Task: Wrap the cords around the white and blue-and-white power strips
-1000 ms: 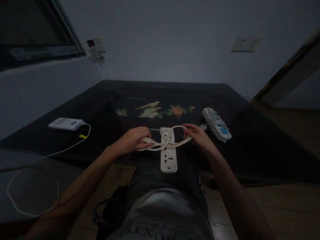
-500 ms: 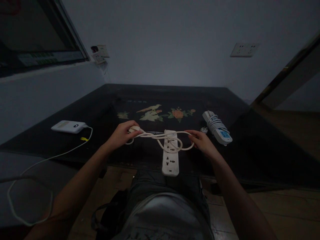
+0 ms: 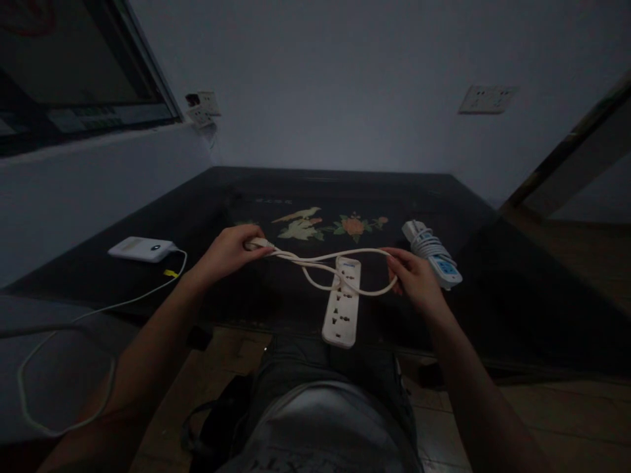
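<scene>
Holding the white plug (image 3: 259,244) in the left hand (image 3: 227,251), in a narrow grip between thumb and fingers. Pinching a loop of the white cable (image 3: 355,251) with the right hand (image 3: 417,279). Drew both farther apart since half a second ago, stretching the cable longer across the power strip (image 3: 340,318). Still on the dark table (image 3: 197,210), by the near edge: same strip, slanted more than before. Brought right hand closer to the cord-wrapped strip (image 3: 428,246).

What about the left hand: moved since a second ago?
Yes: the left hand has shifted left and up in the view, judged against the painted birds.
</scene>
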Available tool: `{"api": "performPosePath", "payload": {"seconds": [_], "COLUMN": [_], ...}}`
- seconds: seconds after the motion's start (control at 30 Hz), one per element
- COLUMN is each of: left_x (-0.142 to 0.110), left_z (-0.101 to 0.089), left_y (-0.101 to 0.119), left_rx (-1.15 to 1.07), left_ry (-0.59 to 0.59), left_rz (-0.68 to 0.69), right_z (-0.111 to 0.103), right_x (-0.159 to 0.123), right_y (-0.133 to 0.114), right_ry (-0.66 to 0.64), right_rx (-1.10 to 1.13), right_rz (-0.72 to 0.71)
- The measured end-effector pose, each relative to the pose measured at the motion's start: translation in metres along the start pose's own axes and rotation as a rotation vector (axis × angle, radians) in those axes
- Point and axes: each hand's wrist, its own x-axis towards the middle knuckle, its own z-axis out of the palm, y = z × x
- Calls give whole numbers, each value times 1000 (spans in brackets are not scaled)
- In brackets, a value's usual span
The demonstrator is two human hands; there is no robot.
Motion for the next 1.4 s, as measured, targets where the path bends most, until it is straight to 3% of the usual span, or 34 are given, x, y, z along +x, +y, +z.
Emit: {"api": "performPosePath", "payload": {"seconds": [0.23, 0.43, 0.53, 0.63, 0.77, 1.03, 1.2, 1.4], "left_x": [-1, 3, 11, 19, 26, 29, 23, 12], "left_z": [-1, 2, 5, 4, -2, -18, -25, -37], "left_y": [7, 12, 4, -7, -15, -18, -21, -45], "left_rx": [287, 318, 252, 23, -479, -1326, -1528, -1641], "left_ry": [2, 50, 133, 272, 373, 440, 518, 638], "left_rz": [-1, -81, -135, -213, -334, -300, -292, -188], "right_z": [3, 7, 9, 11, 12, 19, 22, 18], "right_x": [-9, -19, -22, -22, -19, -1, 5, 16], "right_y": [-12, -13, -10, -7, -1, 24, 32, 33], "right_ry": [63, 24, -31, -38, -64, -119, -145, -176], "right_rx": [-36, -180, -237, -203, -127, -41, -133, -200], "right_rz": [-121, -241, -284, -241, -109, 109, 150, 205]}}
